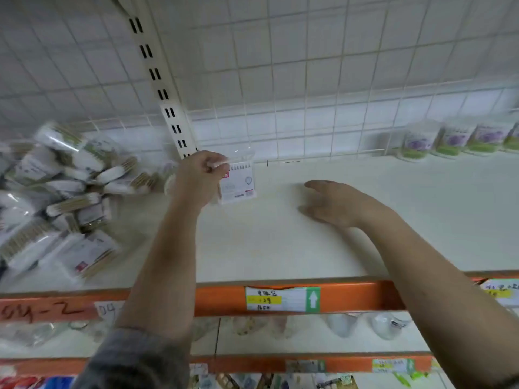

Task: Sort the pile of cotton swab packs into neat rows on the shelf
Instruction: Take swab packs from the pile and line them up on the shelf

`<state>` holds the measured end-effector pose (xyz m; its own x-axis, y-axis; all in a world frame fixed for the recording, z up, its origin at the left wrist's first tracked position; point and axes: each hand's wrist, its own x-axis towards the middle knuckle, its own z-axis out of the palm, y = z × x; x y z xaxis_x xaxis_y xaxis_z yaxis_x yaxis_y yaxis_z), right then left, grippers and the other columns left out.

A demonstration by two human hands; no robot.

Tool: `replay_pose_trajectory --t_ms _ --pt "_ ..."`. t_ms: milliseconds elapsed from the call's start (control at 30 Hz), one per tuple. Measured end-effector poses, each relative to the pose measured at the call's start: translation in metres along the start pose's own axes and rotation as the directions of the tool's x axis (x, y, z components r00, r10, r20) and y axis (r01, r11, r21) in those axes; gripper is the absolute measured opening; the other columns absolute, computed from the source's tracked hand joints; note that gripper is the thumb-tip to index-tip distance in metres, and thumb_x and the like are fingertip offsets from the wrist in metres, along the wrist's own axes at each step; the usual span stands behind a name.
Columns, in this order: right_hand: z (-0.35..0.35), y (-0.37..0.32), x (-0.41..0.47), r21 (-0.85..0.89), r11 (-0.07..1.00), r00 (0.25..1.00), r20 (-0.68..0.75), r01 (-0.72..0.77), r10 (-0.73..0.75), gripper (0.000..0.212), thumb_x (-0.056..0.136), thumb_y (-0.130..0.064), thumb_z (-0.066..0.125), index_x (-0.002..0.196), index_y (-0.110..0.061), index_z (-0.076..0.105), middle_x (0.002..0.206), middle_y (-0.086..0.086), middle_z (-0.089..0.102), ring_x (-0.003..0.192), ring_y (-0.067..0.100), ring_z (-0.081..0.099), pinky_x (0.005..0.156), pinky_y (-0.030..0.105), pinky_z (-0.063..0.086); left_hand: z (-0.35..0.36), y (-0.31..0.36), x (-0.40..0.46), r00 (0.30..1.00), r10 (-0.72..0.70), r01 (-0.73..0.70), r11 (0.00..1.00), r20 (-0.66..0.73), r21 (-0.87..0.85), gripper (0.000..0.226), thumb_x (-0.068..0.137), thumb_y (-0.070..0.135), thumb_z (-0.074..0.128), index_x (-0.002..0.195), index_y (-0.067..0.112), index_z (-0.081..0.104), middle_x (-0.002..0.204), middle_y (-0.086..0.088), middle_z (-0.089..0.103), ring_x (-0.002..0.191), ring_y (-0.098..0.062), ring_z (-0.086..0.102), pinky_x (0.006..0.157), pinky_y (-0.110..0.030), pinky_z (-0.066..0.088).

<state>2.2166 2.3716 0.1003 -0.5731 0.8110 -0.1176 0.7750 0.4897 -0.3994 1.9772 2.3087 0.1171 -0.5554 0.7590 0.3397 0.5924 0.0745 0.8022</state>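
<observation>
While left hand pinches pack, pile (blurred) sits beside.

Cream shelf; orange edge strip

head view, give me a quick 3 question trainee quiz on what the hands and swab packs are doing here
1. True or false: the left hand holds a cotton swab pack upright on the shelf.
2. Where does the pile of packs lie? A) at the left end of the shelf B) beside the round tubs C) on the shelf below
3. Fill in: the right hand holds ____.

Key: 1 true. 2 A. 3 nothing; its fingers are spread loosely just above the bare shelf.
</observation>
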Motion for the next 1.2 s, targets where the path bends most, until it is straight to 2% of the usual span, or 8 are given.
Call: replay_pose_trajectory --t_ms 133,233,500,633,733,800,967,1200 --pt "0.015 -0.035 0.005 0.037 0.999 0.999 -0.021 -0.024 0.025 0.064 0.092 -0.044 0.052 0.147 -0.024 0.026 0.154 -0.004 0.027 0.14 0.017 0.028 0.112 0.03 0.023 -0.012 -0.019 0.034 0.995 0.044 -0.044 0.999 0.085 0.004 0.015 0.084 0.009 0.067 0.099 0.007 0.068 0.094 0.001 0.062 0.068 0.005 0.053 0.055 0.0 0.037" --pt "0.022 -0.051 0.009 0.047 0.998 0.999 -0.019 -0.048 0.049 0.063 0.092 -0.041 0.052 0.147 -0.025 0.026 0.154 -0.004 0.026 0.14 0.016 0.028 0.111 0.029 0.024 -0.014 -0.03 0.054 0.99 0.069 -0.076 0.996 0.124 0.048 0.014 0.081 0.005 0.067 0.096 0.003 0.068 0.089 0.002 0.059 0.068 0.004 0.049 0.058 0.002 0.034" --pt "0.032 -0.067 0.032 0.022 0.998 0.998 -0.009 -0.063 0.064 0.061 0.092 -0.038 0.053 0.146 -0.025 0.029 0.152 -0.003 0.03 0.138 0.016 0.031 0.11 0.03 0.027 -0.012 -0.053 0.085 0.983 0.141 -0.153 0.983 0.114 0.106 0.014 0.084 0.003 0.063 0.098 0.003 0.065 0.091 -0.006 0.063 0.077 -0.012 0.053 0.056 0.0 0.034" --pt "0.032 -0.07 0.041 -0.021 0.998 0.998 0.02 -0.065 0.065 0.06 0.093 -0.038 0.051 0.146 -0.023 0.029 0.151 -0.001 0.03 0.138 0.017 0.03 0.109 0.029 0.027 -0.011 -0.054 0.096 0.972 0.174 -0.21 0.944 0.157 0.255 0.017 0.089 0.012 0.06 0.105 0.009 0.065 0.103 -0.005 0.067 0.084 -0.016 0.058 0.055 -0.001 0.035" --pt "0.028 -0.07 0.047 -0.04 0.997 0.997 0.044 -0.059 0.061 0.06 0.093 -0.037 0.051 0.147 -0.022 0.028 0.151 0.0 0.029 0.138 0.018 0.031 0.108 0.029 0.027 -0.007 -0.049 0.101 0.955 0.208 -0.292 0.793 0.212 0.535 0.026 0.088 0.009 0.058 0.111 0.019 0.064 0.107 -0.002 0.066 0.094 -0.022 0.06 0.076 -0.024 0.048" --pt "0.026 -0.071 0.05 -0.051 0.997 0.997 0.058 -0.056 0.059 0.06 0.093 -0.037 0.051 0.146 -0.021 0.028 0.151 0.0 0.029 0.137 0.018 0.031 0.107 0.029 0.028 -0.006 -0.049 0.101 0.947 0.23 -0.32 0.709 0.223 0.628 0.029 0.086 0.008 0.06 0.111 0.022 0.062 0.107 0.0 0.066 0.097 -0.022 0.059 0.078 -0.033 0.05" --pt "0.024 -0.07 0.053 -0.057 0.997 0.996 0.076 -0.048 0.053 0.059 0.093 -0.038 0.05 0.146 -0.023 0.029 0.151 -0.001 0.03 0.135 0.018 0.033 0.105 0.029 0.03 0.0 -0.053 0.101 0.933 0.272 -0.36 0.658 0.237 0.661 0.031 0.09 0.024 0.061 0.12 0.021 0.058 0.113 -0.002 0.062 0.103 -0.023 0.054 0.075 -0.033 0.042" --pt "0.023 -0.069 0.056 -0.079 0.996 0.995 0.085 -0.038 0.044 0.058 0.094 -0.041 0.048 0.146 -0.022 0.03 0.15 0.0 0.031 0.135 0.019 0.034 0.105 0.031 0.03 -0.002 -0.051 0.102 0.945 0.236 -0.327 0.678 0.227 0.658 0.032 0.089 0.021 0.062 0.121 0.021 0.058 0.117 -0.002 0.059 0.106 -0.024 0.054 0.075 -0.033 0.042"
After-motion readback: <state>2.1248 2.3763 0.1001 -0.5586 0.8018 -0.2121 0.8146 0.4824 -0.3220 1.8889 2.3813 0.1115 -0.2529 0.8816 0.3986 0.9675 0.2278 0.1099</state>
